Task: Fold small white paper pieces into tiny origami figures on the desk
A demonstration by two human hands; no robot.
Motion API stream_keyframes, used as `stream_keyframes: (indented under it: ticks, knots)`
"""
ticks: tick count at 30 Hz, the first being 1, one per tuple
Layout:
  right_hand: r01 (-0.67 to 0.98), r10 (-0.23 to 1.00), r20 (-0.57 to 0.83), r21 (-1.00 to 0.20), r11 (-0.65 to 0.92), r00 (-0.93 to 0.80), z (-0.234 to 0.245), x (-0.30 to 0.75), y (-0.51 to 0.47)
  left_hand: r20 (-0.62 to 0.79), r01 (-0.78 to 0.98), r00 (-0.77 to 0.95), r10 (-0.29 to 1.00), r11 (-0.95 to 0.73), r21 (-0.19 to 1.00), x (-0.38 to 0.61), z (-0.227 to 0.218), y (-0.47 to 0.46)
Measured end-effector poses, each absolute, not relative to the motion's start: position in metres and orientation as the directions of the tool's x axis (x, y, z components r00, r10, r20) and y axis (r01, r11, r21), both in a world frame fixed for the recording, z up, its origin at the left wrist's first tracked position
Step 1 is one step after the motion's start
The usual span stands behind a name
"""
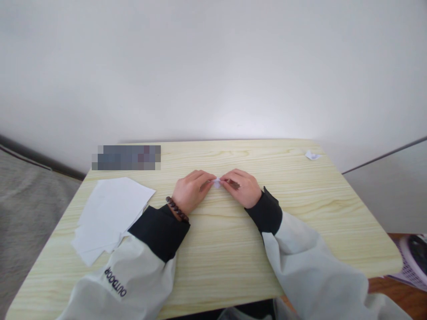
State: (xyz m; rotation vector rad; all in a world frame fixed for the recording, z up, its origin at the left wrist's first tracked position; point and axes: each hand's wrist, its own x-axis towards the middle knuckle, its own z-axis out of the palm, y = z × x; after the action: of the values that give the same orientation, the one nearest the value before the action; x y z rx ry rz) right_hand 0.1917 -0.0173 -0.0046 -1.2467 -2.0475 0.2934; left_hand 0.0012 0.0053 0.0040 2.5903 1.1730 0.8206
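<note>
Over the middle of the table, a small folded piece of white paper point(217, 183) is pinched from both sides. My left hand point(192, 189) grips its left end between thumb and fingers. On the opposite end, the thumb and fingers of my right hand point(243, 186) are closed too. Most of the paper is covered by the fingertips, so its exact shape cannot be made out. A dark beaded bracelet point(177, 209) circles my left wrist.
Loose white sheets point(115, 202) overlap on the left of the wood-grain table point(220, 253). A pixelated dark item point(126, 158) lies behind them. Near the far right corner sits a small folded white paper point(312, 155). A white wall point(213, 75) rises behind; a purple basket point(412, 262) stands lower right.
</note>
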Motion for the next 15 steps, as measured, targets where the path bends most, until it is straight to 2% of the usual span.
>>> stream_keyframes:
  ticks: [15]
  knots:
    - [0.753, 0.843, 0.421, -0.419, 0.508, -0.335, -0.0027, 0.1870, -0.0214, 0.403, 0.676, 0.569, 0.717, -0.687, 0.266, 0.0097, 0.0111, -0.0036]
